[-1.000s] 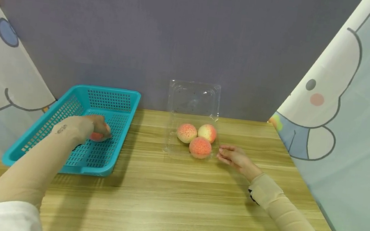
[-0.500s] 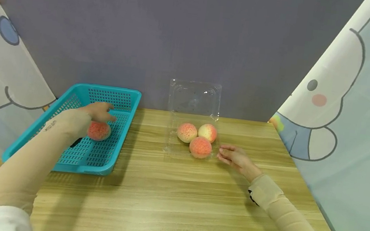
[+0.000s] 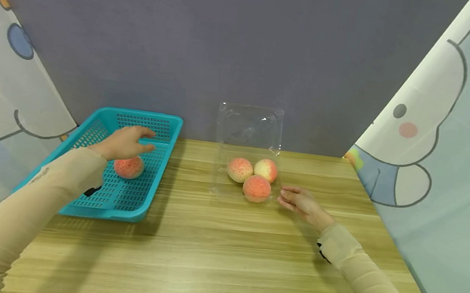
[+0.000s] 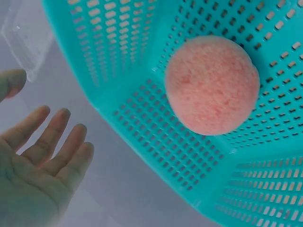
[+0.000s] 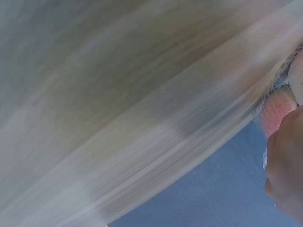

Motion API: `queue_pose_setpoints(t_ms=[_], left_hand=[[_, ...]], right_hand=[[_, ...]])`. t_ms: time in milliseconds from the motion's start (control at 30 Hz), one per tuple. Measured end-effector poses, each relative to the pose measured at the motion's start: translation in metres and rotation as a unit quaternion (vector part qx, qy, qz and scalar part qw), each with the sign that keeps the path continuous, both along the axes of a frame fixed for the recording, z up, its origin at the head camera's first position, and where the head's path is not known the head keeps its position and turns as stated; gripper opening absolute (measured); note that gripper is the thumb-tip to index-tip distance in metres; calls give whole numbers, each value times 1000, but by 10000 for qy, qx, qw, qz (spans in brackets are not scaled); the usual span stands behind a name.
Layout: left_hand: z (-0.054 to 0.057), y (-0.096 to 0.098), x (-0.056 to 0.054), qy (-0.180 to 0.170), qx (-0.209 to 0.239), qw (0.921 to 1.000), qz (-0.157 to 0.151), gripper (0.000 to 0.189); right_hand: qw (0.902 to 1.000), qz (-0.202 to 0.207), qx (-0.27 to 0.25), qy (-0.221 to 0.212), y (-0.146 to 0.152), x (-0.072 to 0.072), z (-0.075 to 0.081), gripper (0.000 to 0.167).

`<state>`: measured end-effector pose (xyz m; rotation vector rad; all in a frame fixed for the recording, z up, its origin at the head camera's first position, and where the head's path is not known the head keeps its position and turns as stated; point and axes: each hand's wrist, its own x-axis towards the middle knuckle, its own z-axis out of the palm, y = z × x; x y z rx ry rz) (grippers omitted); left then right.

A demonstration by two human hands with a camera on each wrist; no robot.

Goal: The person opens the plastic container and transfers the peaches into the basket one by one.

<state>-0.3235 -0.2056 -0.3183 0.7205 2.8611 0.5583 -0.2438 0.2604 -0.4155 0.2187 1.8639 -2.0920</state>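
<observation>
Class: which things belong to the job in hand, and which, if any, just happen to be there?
Job, seemingly:
left hand
right hand
turquoise basket
peach inside it
open clear box
three peaches in it

Surroundings:
wooden table
grey backdrop
cartoon-printed hangings

A wood-grain table point(image 3: 203, 265), pale brown, its streaks running crosswise, carries 2 things directly on top. Beneath the left hand point(image 3: 124, 143) sits a turquoise perforated basket point(image 3: 125, 214); just left of the right hand point(image 3: 301, 205) rests a clear plastic container point(image 3: 249, 131), lid raised away from the hand.
</observation>
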Motion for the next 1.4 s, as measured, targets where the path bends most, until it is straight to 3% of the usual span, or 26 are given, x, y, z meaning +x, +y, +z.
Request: queue_pose_setpoints(t_ms=[200,367,733,967,1100,1233,1400], left_hand=[[8,18,13,417,34,9988,-256,47],[19,42,16,761,-150,9955,-552,44],[39,97,13,757,-787,9875,-1133,45],[37,131,3,578,-1216,9767,-1673,46],[35,150,-3,567,-1404,9687,-1966,47],[33,165,-5,584,-1557,9639,-2077,48],[31,180,-7,453,-1641,9620,-2135,50]], right_hand=[[10000,0,39,48,6,0,-2,52],[10000,3,73,23,7,1,-2,51],[9999,-107,-113,-4,5,0,-1,52],[9998,-147,-109,-54,3,0,-2,53],[9998,-4,-152,161,3,1,-3,55],[9980,273,-393,409,6,1,-7,57],[9999,73,-35,140,-2,2,-1,54]])
